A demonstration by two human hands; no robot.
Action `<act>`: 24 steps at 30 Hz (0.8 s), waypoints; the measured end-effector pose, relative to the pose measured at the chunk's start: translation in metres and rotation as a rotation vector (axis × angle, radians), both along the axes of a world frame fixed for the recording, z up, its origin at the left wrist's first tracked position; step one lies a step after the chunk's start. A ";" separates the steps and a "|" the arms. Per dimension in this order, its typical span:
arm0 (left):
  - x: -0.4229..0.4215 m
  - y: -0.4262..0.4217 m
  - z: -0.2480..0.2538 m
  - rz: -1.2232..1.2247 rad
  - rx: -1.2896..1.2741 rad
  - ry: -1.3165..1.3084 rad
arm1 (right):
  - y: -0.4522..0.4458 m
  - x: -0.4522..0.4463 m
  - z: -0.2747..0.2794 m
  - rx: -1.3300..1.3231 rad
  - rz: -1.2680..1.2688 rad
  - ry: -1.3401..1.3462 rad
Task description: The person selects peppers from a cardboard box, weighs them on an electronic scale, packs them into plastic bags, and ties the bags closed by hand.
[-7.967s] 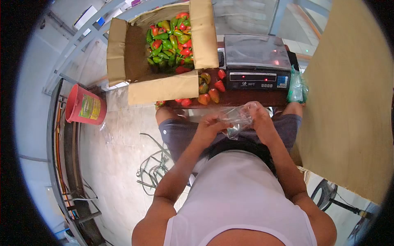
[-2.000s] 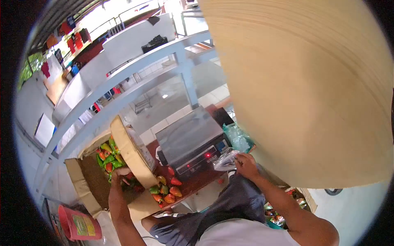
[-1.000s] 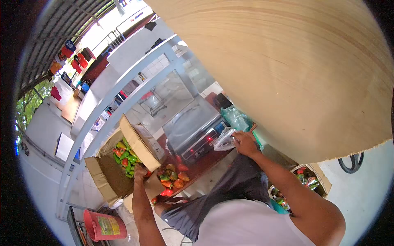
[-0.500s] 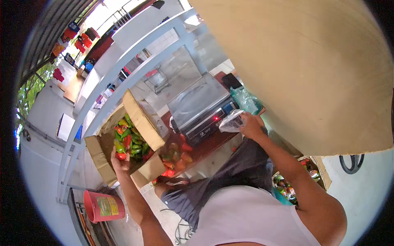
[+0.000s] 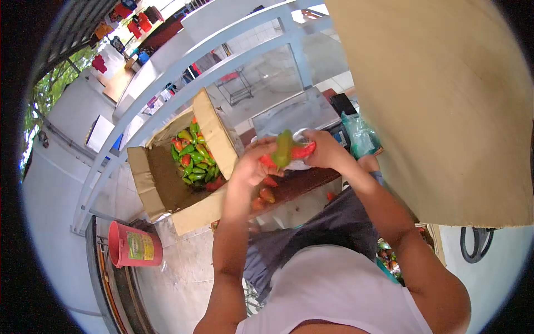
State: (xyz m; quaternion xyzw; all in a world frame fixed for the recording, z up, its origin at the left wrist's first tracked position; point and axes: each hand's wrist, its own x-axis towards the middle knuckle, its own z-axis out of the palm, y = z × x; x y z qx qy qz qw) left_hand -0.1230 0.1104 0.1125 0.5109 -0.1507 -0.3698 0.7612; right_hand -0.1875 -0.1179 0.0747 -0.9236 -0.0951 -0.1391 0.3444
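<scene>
My left hand (image 5: 257, 162) is closed round a few peppers, a green one (image 5: 282, 150) and red ones (image 5: 303, 151), in front of the weighing scale (image 5: 297, 114). My right hand (image 5: 329, 150) meets it there, closed on a clear plastic bag (image 5: 299, 165) mostly hidden behind the peppers and fingers. To the left, an open cardboard box (image 5: 146, 192) holds many green and red peppers (image 5: 194, 156). Loose reddish peppers (image 5: 267, 195) lie on the dark red bench (image 5: 295, 186) below my hands.
A large cardboard sheet (image 5: 434, 111) fills the right side. By the scale are a green plastic bag (image 5: 359, 133) and a black object (image 5: 342, 103). A pale blue railing (image 5: 222, 42) runs behind. At lower left stands a red bucket (image 5: 119, 245); another box of packed goods (image 5: 389, 256) is partly hidden by my right arm.
My left hand has come out of the cardboard box with peppers and moved right to the plastic bag. My right hand has shifted slightly left and up. The view has turned somewhat.
</scene>
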 end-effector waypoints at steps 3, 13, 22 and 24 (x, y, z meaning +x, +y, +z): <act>0.023 -0.011 -0.011 0.005 0.069 0.085 | -0.008 0.022 -0.015 0.099 -0.026 0.080; 0.079 -0.040 -0.047 0.193 0.170 -0.097 | 0.001 0.098 -0.032 0.199 -0.031 0.029; 0.109 -0.071 -0.023 0.010 0.697 -0.336 | 0.000 0.141 -0.065 0.065 -0.082 -0.068; 0.124 -0.072 -0.034 -0.039 0.678 -0.318 | -0.003 0.159 -0.084 0.078 -0.060 -0.175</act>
